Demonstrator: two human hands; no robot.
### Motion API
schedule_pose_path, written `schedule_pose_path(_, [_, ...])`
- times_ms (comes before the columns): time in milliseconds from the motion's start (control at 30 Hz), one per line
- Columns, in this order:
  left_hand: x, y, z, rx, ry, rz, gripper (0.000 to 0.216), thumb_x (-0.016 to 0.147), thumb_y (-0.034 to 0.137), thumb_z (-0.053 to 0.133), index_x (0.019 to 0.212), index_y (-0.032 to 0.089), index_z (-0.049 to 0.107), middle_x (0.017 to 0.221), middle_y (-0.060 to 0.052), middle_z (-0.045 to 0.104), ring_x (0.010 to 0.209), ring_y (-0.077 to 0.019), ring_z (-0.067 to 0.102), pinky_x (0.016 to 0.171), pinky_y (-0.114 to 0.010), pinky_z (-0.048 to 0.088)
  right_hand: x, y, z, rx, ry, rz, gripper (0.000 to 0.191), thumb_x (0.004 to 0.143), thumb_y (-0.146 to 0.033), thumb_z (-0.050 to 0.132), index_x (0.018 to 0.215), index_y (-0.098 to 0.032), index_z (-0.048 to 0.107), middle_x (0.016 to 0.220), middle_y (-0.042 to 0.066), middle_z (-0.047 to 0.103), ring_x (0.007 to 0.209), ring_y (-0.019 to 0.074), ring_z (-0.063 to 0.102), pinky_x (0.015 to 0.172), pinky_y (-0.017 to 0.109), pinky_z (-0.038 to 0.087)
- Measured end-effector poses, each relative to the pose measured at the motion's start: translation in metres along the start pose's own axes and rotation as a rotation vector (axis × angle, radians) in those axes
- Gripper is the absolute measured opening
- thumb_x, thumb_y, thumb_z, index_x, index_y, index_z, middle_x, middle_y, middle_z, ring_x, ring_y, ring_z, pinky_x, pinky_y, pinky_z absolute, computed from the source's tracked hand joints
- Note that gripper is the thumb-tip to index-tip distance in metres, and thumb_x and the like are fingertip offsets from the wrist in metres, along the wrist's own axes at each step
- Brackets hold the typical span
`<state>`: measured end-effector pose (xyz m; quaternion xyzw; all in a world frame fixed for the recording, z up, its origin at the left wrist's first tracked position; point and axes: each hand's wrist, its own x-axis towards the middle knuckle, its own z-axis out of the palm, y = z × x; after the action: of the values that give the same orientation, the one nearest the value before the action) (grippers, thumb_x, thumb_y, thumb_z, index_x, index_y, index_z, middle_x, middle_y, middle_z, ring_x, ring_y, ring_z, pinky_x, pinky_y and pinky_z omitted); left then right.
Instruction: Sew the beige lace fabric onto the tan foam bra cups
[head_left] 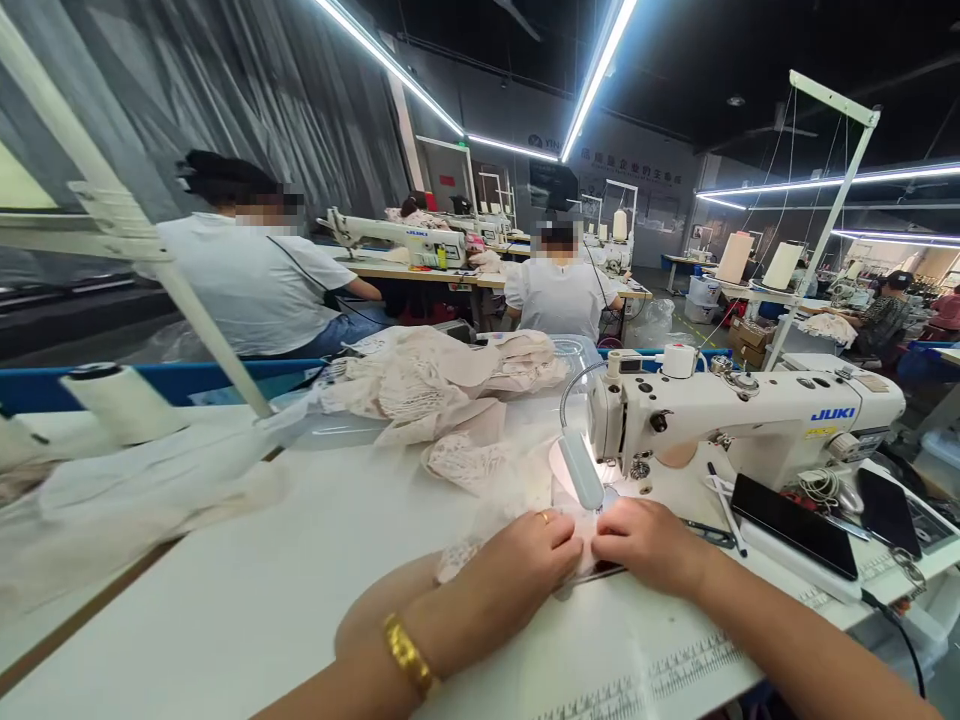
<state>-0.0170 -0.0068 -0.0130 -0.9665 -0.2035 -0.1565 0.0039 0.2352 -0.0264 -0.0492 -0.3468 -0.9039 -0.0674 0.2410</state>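
Cloth (510,492) at machine (720,405), near lamp (581,470). Left hand (532,550), right hand (645,542) near each other, fingers curled down at cloth; pinching or pressing, cannot tell. Advice: hold cloth flat, guide lightly, don't tug; fingertips clear of needle (hidden), no folds bunching.

Left wrist (442,625) is wearing a broad gold-coloured bracelet (409,655); its band is showing raised, link-like segments and is catching the light. Left hand (525,560) is wearing a thin ring (545,517) on one finger, also gold-coloured; it's probably a plain band, but it's showing too small to be sure. Right hand (645,545) is showing bare. Both forearms (795,625) are showing bare too, down to where the bottom edge is cutting them off.
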Motion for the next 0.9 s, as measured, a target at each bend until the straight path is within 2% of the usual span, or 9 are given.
schedule_pose_path(67, [0.001, -0.005, 0.012, 0.016, 0.039, -0.012, 0.033, 0.083, -0.011, 0.046, 0.081, 0.020, 0.056, 0.087, -0.004, 0.064, 0.072, -0.0219, 0.054, 0.066, -0.034, 0.043, -0.004, 0.001, -0.001, 0.016, 0.020, 0.035, 0.026, 0.092, -0.001, 0.057, 0.086, -0.025, 0.065, 0.089, 0.000, 0.065, 0.078, 0.0180, 0.051, 0.069, 0.029, 0.036])
schedule_pose_path(200, [-0.005, -0.006, 0.025, -0.022, 0.111, 0.045, 0.031, 0.090, -0.009, 0.046, 0.095, 0.017, 0.061, 0.098, -0.007, 0.066, 0.084, -0.0238, 0.059, 0.074, -0.035, 0.050, -0.010, -0.002, -0.007, 0.087, 0.037, 0.063, 0.029, 0.093, -0.002, 0.052, 0.097, -0.026, 0.068, 0.092, 0.001, 0.067, 0.079, 0.0181, 0.054, 0.073, 0.030, 0.042])
schedule_pose_path(400, [-0.003, -0.004, 0.027, -0.009, 0.132, 0.012, 0.029, 0.097, -0.004, 0.043, 0.092, 0.016, 0.063, 0.090, -0.007, 0.064, 0.077, -0.0234, 0.055, 0.067, -0.035, 0.049, -0.008, -0.005, -0.012, 0.094, -0.028, 0.105, 0.032, 0.091, -0.002, 0.052, 0.101, -0.026, 0.071, 0.092, 0.002, 0.067, 0.076, 0.0184, 0.054, 0.068, 0.030, 0.039])
schedule_pose_path(567, [0.001, -0.002, 0.027, -0.018, 0.231, 0.004, 0.029, 0.101, 0.001, 0.043, 0.105, 0.016, 0.067, 0.086, -0.006, 0.059, 0.073, -0.0231, 0.053, 0.061, -0.033, 0.045, -0.008, -0.007, -0.011, 0.070, -0.047, 0.137, 0.031, 0.091, -0.004, 0.055, 0.107, -0.026, 0.072, 0.095, 0.003, 0.067, 0.074, 0.0184, 0.051, 0.067, 0.031, 0.036])
schedule_pose_path(767, [0.004, 0.003, 0.021, -0.063, 0.259, 0.031, 0.022, 0.108, 0.009, 0.047, 0.106, 0.017, 0.068, 0.094, -0.005, 0.070, 0.081, -0.0236, 0.058, 0.073, -0.035, 0.052, -0.010, -0.006, -0.009, 0.085, 0.011, 0.108, 0.030, 0.093, -0.004, 0.055, 0.109, -0.024, 0.071, 0.094, 0.002, 0.064, 0.073, 0.0170, 0.047, 0.067, 0.029, 0.036])
schedule_pose_path(900, [0.007, -0.006, 0.025, -0.118, 0.287, 0.062, 0.026, 0.110, 0.012, 0.043, 0.109, 0.018, 0.069, 0.098, -0.006, 0.075, 0.081, -0.0230, 0.061, 0.075, -0.035, 0.053, -0.009, -0.007, -0.006, 0.064, 0.017, 0.130, 0.030, 0.091, -0.004, 0.055, 0.107, -0.023, 0.070, 0.092, 0.002, 0.063, 0.073, 0.0178, 0.045, 0.066, 0.030, 0.035])
